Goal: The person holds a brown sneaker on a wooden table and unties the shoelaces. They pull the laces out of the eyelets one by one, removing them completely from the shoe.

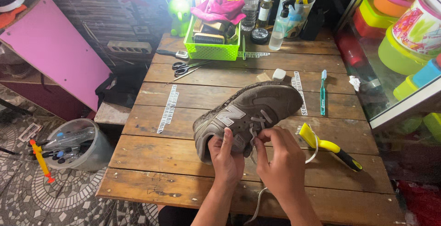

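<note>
Shoe on its side on the wooden table, both hands on it.

Left hand is closed around the heel end of the shoe, thumb up along the side, holding it off the boards there. Right hand sits just right of the left hand, at the shoe's opening, fingers pinched narrow on the grey lace; a loose lace end hangs below the table's near edge. Shoe's toe points away from the person and to the right. Yellow brush with a black handle lies just right of the shoe, near the right hand. Teal toothbrush is beyond the toe to the right. Scissors and green basket are well beyond the shoe, at the table's far side. Grey bucket stands on the floor, left of the shoe.
</note>
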